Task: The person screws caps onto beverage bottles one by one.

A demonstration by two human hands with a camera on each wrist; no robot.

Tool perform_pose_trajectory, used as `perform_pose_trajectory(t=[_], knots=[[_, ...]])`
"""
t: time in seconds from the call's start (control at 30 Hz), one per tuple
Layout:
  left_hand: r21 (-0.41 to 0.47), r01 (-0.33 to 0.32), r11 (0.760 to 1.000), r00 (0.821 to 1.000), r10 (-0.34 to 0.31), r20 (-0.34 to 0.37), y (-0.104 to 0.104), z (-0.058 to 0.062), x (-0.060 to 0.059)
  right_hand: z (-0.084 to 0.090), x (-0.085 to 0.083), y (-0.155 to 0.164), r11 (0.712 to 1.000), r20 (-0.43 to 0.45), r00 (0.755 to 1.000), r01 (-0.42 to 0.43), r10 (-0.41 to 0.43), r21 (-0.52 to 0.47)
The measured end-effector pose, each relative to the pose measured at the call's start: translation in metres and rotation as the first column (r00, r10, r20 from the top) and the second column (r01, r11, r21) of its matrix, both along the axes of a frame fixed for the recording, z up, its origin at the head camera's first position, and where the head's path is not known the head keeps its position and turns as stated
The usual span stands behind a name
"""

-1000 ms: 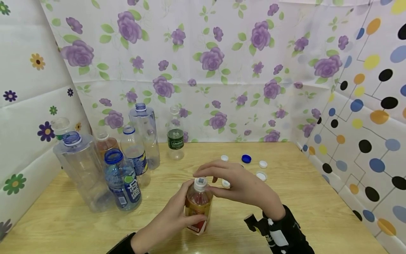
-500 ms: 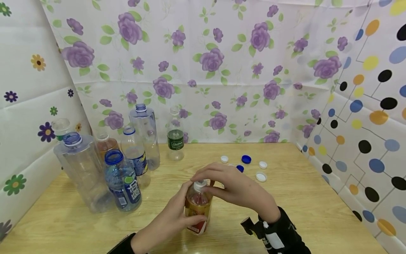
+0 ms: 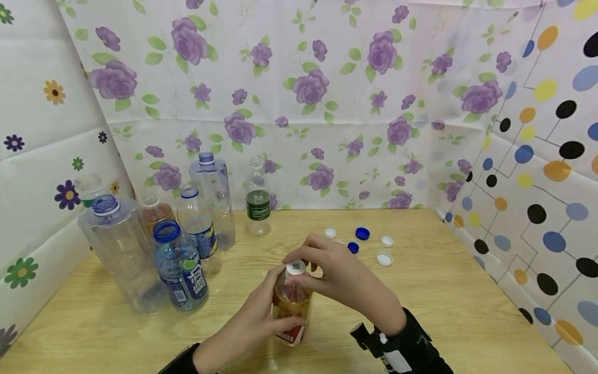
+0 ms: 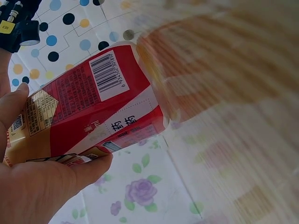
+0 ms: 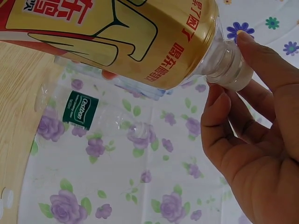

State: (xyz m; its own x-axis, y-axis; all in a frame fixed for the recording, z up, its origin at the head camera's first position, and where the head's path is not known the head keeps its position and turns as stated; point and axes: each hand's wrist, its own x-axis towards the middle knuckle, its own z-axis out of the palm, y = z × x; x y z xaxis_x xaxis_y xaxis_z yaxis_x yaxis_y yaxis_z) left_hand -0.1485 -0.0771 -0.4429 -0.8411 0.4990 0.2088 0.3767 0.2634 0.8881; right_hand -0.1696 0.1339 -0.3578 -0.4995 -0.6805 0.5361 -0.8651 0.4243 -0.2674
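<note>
A small bottle (image 3: pixel 291 307) with a red and gold label stands on the wooden table (image 3: pixel 467 296) near its front. My left hand (image 3: pixel 254 319) grips its body; the left wrist view shows the red label (image 4: pixel 88 100) between thumb and fingers. My right hand (image 3: pixel 334 272) pinches the white cap (image 3: pixel 295 268) on the bottle's neck. In the right wrist view the fingers (image 5: pixel 261 60) curl round the cap (image 5: pixel 233 70) beside the gold label (image 5: pixel 121 37).
Several empty plastic bottles (image 3: pixel 179 265) stand at the left, one with a green label (image 3: pixel 258 200) at the back. Loose white caps (image 3: pixel 384 259) and blue caps (image 3: pixel 362 233) lie behind my right hand. Patterned walls enclose the table on three sides.
My right hand has come down and closed round the white cap, its fingers turning on it. The left hand and the bottle have stayed in place.
</note>
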Motion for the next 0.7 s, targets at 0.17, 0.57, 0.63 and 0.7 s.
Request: perform_pose_trajectory(t=[0.17, 0.57, 0.63, 0.7], knots=[[0.006, 0.008, 1.000, 1.000, -0.009, 0.021, 0.000, 0.001, 0.000, 0.001, -0.001, 0.001, 1.000, -0.008, 1.000, -0.021, 0.021, 0.005], [0.011, -0.005, 1.000, 1.000, 0.005, 0.007, 0.001, -0.001, 0.000, 0.010, -0.006, 0.017, 0.980, 0.013, 0.984, -0.179, 0.178, 0.083], [0.010, -0.004, 1.000, 1.000, 0.004, 0.010, 0.000, 0.000, 0.000, 0.011, -0.007, 0.019, 0.971, 0.009, 0.975, -0.223, 0.223, 0.086], [0.010, -0.002, 1.000, 1.000, 0.002, 0.010, 0.000, 0.000, 0.000, 0.012, -0.007, 0.021, 0.964, 0.022, 0.968, -0.250, 0.249, 0.092]])
